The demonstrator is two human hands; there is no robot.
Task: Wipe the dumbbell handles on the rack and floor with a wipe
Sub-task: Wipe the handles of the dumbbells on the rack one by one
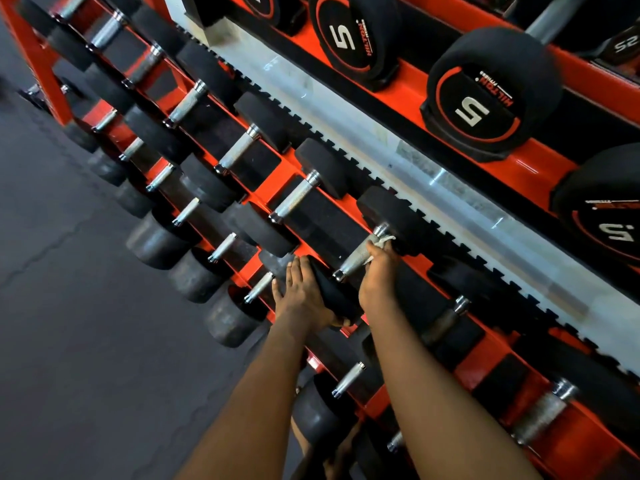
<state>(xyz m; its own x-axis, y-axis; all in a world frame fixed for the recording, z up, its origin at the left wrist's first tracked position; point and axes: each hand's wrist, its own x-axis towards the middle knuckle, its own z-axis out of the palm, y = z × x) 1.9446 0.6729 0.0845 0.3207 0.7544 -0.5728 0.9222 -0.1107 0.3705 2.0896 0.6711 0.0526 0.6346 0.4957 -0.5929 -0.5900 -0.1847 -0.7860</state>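
Lower centre: right hand (379,277) grips wipe (381,240) round 1 dumbbell handle (355,259); left hand (304,297) rests flat, fingers straight, on its near head (334,296).

1 wide-angle camera on the person's head looks forward and down at the dumbbell rack (540,164) from close by, rolled so its shelves run diagonally; grey floor (69,306) fills the left side.

Handles (296,199) hemmed between black heads (322,168), orange rack rail (275,173) close beneath — open floor (69,306) on the left
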